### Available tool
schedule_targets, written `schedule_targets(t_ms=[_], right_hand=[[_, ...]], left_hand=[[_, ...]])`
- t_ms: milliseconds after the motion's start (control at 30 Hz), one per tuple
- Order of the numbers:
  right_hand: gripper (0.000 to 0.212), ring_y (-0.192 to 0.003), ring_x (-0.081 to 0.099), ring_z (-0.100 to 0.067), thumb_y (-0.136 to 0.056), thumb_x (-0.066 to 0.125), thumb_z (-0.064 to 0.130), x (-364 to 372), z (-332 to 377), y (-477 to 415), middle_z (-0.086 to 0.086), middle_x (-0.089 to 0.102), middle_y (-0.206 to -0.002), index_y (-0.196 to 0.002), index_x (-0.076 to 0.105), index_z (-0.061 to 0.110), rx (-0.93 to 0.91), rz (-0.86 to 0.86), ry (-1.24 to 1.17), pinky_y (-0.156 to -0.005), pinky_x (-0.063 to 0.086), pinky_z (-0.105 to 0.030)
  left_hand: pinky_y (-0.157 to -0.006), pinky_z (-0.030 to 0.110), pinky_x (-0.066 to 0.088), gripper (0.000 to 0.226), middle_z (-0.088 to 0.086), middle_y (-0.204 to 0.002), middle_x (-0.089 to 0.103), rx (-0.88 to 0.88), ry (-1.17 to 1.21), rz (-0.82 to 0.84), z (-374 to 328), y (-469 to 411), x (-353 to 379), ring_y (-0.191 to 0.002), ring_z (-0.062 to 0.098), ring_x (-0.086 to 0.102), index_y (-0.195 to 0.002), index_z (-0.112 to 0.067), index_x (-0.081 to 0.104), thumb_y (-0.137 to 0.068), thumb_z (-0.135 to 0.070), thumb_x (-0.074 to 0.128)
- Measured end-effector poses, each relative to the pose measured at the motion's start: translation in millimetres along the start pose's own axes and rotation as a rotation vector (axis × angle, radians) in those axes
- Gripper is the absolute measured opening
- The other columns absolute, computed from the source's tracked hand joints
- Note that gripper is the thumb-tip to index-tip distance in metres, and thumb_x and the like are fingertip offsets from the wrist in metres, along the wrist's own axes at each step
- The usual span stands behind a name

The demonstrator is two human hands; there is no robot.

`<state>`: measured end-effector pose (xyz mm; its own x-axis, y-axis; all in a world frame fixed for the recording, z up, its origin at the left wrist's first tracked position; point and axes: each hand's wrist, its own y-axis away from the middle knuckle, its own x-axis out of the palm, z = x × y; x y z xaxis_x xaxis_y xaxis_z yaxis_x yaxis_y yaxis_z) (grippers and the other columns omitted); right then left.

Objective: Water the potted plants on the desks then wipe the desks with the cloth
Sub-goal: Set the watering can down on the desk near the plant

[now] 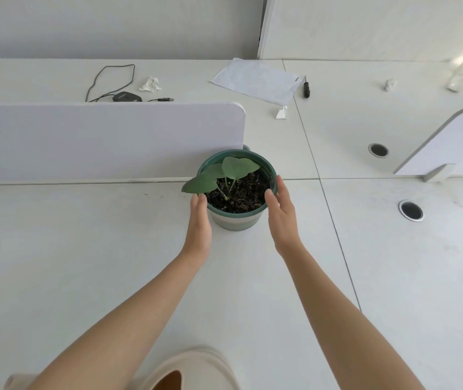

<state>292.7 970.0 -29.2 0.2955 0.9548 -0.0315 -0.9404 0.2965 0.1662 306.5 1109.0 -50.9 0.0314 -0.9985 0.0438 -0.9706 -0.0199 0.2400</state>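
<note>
A wide white surface [84, 263], made of several panels joined at thin seams, fills most of the view; a pale lavender divider [98, 139] with a rounded corner stands upright across its left half, and a second divider [455, 142] of the same colour stands at the right edge; a white sheet of paper [255, 80] lies flat beyond the first divider, and a small dark mark at its right edge is too small to read; the potted plant [236, 220] stands near the middle of the surface, just beside the rounded end of the left divider; its pot is round with a dark green rim and a paler green wall, filled with dark, lumpy soil [244, 192], and thin pale stems carry a few broad green leaves [240, 167], one reaching out past the rim to the left; the left hand [198, 229] and the right hand [281, 218] flank the pot, their fingers straight and close together, clamped on nothing; the left fingers [199, 202] end at the rim, and the right fingers [282, 187] lie along its right side, though I cannot tell whether either touches it; a thin black cable [112, 80] loops on the far left; two round cable holes [378, 150] [411, 210] sit well to the right; a crumpled tissue [150, 84] lies near the cable; a black pen [306, 88] lies just beside the paper.
</note>
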Motion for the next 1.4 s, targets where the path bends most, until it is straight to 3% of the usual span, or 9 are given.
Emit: schedule_targets(t_ms=[200, 367, 500, 600, 667, 867, 1033, 1233, 1400], right_hand=[[0.047, -0.12, 0.035, -0.001, -0.096, 0.037, 0.026, -14.8, 10.3, -2.0, 0.002, 0.036, -0.147, -0.142, 0.029, 0.018, 0.04, -0.018, -0.023, -0.099, 0.028, -0.02], [0.05, -0.129, 0.033, -0.001, -0.096, 0.037, 0.022, 3.5, -7.7, 20.1, 0.005, 0.032, -0.148, -0.144, 0.023, 0.02, -0.027, 0.017, 0.006, -0.104, 0.027, -0.019], [0.052, -0.128, 0.026, 0.005, -0.097, 0.036, 0.023, 10.7, -10.6, 19.5, 0.019, 0.028, -0.139, -0.144, 0.015, 0.024, -0.037, 0.051, 0.012, -0.096, 0.025, 0.002], [0.055, -0.136, 0.02, -0.003, -0.097, 0.033, 0.027, 10.9, -6.8, 10.9, 0.011, 0.022, -0.149, -0.146, 0.008, 0.019, 0.007, 0.05, -0.022, -0.105, 0.018, -0.011], [0.058, -0.141, 0.014, -0.008, -0.097, 0.032, 0.03, 10.3, -3.6, 5.3, 0.005, 0.014, -0.155, -0.146, 0.004, 0.017, 0.034, 0.051, -0.015, -0.109, 0.015, -0.018], [0.062, -0.143, 0.014, -0.013, -0.096, 0.033, 0.036, -0.7, -3.8, 12.6, -0.001, 0.012, -0.156, -0.146, 0.0, 0.019, 0.091, 0.048, 0.074, -0.11, 0.016, -0.024], [0.056, -0.132, 0.036, -0.016, -0.095, 0.038, 0.032, -14.2, -6.0, 72.8, -0.002, 0.038, -0.143, -0.145, 0.016, 0.021, 0.077, -0.011, 0.184, -0.103, 0.028, -0.026], [0.03, -0.091, 0.052, -0.002, -0.094, 0.044, 0.021, -29.7, -12.6, 160.5, 0.002, 0.056, -0.11, -0.123, 0.051, 0.016, 0.066, -0.022, 0.266, -0.069, 0.039, -0.006], [0.017, -0.085, 0.056, -0.008, -0.092, 0.048, 0.015, -29.5, -31.4, 223.5, 0.004, 0.063, -0.094, -0.096, 0.064, 0.016, 0.019, -0.025, 0.35, -0.068, 0.042, -0.004]], left_hand=[[-0.106, 0.032, 0.028, 0.035, -0.013, -0.122, 0.049, 0.033, 0.014, -0.038, -12.4, 3.0, -10.4, -0.127, 0.013, 0.039, -0.109, -0.04, 0.046, -0.081, -0.048, 0.028], [-0.108, 0.035, 0.029, 0.055, -0.006, -0.127, 0.052, -0.02, 0.081, -0.039, -32.5, -20.8, -9.2, -0.124, 0.011, 0.044, -0.128, -0.022, 0.047, -0.093, -0.051, 0.016], [-0.104, 0.031, 0.035, 0.039, -0.018, -0.112, 0.055, 0.013, 0.041, 0.012, -29.2, -13.1, 2.2, -0.108, -0.003, 0.047, -0.11, -0.035, 0.05, -0.095, -0.05, 0.018], [-0.116, 0.038, 0.02, 0.071, -0.007, -0.15, 0.032, 0.015, 0.003, -0.004, -19.2, -8.2, 4.4, -0.137, 0.009, 0.028, -0.145, -0.027, 0.022, -0.085, -0.065, 0.024], [-0.113, 0.031, 0.018, 0.066, -0.011, -0.154, 0.018, 0.029, -0.012, -0.006, -18.3, -0.7, 6.8, -0.14, 0.008, 0.019, -0.148, -0.028, 0.006, -0.091, -0.055, 0.028], [-0.094, 0.028, 0.029, 0.019, -0.029, -0.111, 0.047, 0.037, -0.101, 0.09, -33.5, 14.4, -11.2, -0.112, 0.008, 0.043, -0.111, -0.047, 0.04, -0.096, -0.037, 0.037], [-0.087, 0.033, 0.042, 0.019, 0.007, -0.114, 0.058, -0.092, -0.132, -0.091, -37.6, 45.3, -63.2, -0.103, 0.025, 0.059, -0.108, -0.018, 0.054, -0.095, -0.024, 0.042], [-0.069, 0.023, 0.049, 0.024, 0.0, -0.078, 0.07, 0.087, -0.003, -0.249, -46.1, 142.2, -131.3, -0.071, 0.012, 0.066, -0.085, -0.016, 0.062, -0.093, -0.012, 0.04], [-0.063, 0.013, 0.049, 0.027, -0.011, -0.063, 0.071, 0.214, 0.086, -0.425, -33.7, 215.0, -171.7, -0.061, 0.002, 0.065, -0.08, -0.016, 0.062, -0.091, -0.007, 0.038]])
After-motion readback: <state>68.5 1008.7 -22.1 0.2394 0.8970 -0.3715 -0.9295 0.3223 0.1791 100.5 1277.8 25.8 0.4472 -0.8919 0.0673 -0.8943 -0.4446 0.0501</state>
